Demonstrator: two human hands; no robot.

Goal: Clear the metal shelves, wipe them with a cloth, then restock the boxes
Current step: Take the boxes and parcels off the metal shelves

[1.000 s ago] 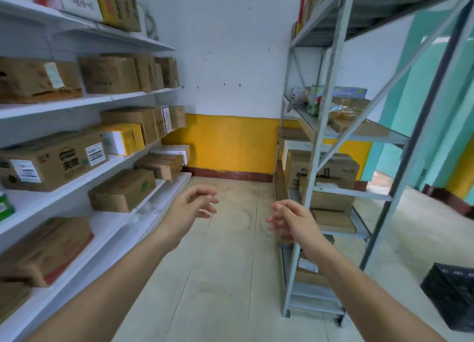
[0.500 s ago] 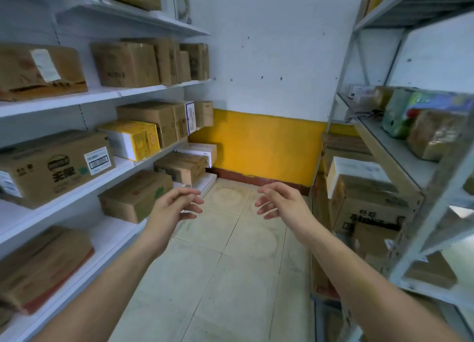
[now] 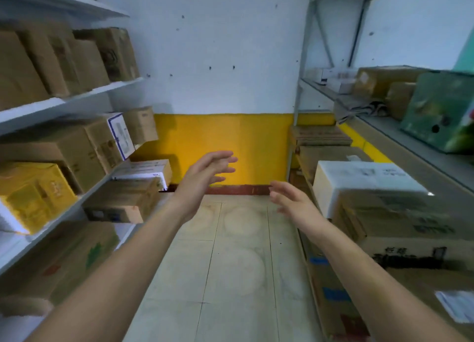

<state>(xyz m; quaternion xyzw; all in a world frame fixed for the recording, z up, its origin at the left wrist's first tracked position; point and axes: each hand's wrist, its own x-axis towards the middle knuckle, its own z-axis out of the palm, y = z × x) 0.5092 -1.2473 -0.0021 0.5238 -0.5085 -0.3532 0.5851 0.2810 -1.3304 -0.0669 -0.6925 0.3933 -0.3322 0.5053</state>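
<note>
Boxes (image 3: 397, 221) on metal rack (image 3: 303, 59) just right of right hand (image 3: 295, 203), seemingly not touching; left hand (image 3: 205, 172) farther left; both hands spread, empty.

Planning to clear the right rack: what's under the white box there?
A brown printed carton sits directly under the white box; anything behind that carton is covered.

We see the room softly and evenly lit, a cool bluish cast on the white plastered wall (image 3: 225, 46) and a warmer glow on its yellow painted band (image 3: 230, 141), where faint shadows fall beside the brown cardboard boxes (image 3: 123, 203) at left. Motion blur smears those boxes and the white-topped carton (image 3: 364, 180) at right, and the grey metal shelf upright (image 3: 304, 59) leans with wide-angle distortion.
</note>
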